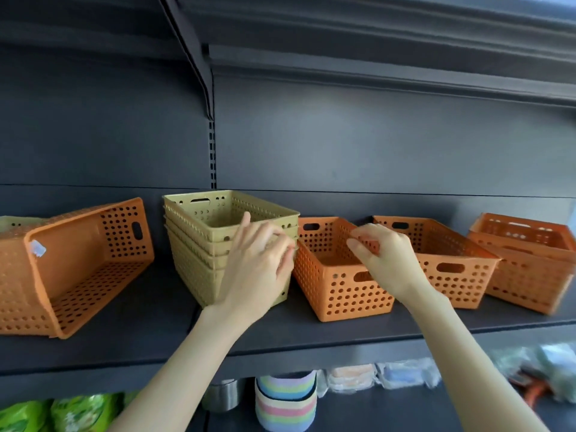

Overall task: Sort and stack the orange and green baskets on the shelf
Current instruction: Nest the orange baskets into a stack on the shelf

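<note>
A stack of several yellow-green baskets stands on the dark shelf. My left hand rests on the stack's near right corner, fingers curled over its rims. Just right of it sits an orange basket; my right hand pinches its right rim. Another orange basket stands beside that, and two nested orange baskets sit at the far right. At the left a large orange basket lies tipped on its side, a green basket partly hidden behind it.
The shelf's back panel and an upper shelf close the space above. Below the shelf edge are striped pastel containers, a metal can, wrapped packets and green packages.
</note>
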`<state>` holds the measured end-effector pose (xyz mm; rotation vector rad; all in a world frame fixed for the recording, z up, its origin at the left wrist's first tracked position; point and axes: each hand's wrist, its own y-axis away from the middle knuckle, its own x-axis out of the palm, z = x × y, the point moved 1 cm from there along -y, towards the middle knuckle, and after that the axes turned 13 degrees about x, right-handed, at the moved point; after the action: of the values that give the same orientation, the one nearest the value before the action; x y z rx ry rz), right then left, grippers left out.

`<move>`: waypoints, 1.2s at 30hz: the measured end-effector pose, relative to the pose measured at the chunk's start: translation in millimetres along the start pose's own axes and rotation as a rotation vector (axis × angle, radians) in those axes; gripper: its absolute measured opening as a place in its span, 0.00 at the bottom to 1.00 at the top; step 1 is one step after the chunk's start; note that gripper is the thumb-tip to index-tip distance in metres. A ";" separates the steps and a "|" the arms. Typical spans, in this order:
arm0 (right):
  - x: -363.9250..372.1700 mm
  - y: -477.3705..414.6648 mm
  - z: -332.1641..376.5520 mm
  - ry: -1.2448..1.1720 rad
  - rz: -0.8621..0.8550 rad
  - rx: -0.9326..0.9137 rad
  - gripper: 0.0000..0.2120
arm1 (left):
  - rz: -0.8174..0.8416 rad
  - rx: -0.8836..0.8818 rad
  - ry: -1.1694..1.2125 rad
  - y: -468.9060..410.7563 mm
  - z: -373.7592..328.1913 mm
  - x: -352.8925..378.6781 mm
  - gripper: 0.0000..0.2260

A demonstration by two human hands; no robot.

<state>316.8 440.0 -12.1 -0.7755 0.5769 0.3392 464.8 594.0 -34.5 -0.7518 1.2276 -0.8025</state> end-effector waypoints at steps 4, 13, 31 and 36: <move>-30.7 -0.6 -51.4 0.029 -0.041 0.010 0.09 | 0.069 -0.123 0.246 -11.8 -41.2 30.8 0.09; -73.6 -13.6 -172.1 0.285 0.058 -0.012 0.21 | 0.155 -0.227 -0.082 -41.9 -129.4 109.2 0.16; -105.2 -35.4 -183.6 0.012 -0.136 -0.120 0.15 | 0.128 -0.305 -0.171 -52.2 -135.4 130.7 0.13; -130.0 -42.1 -163.2 -0.004 -0.230 -0.290 0.11 | 0.086 -0.288 -0.119 -54.2 -136.1 131.4 0.10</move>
<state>175.2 281.4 -3.8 -1.1098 0.4331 0.2132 344.0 445.1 -79.1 -0.9591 1.2728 -0.5077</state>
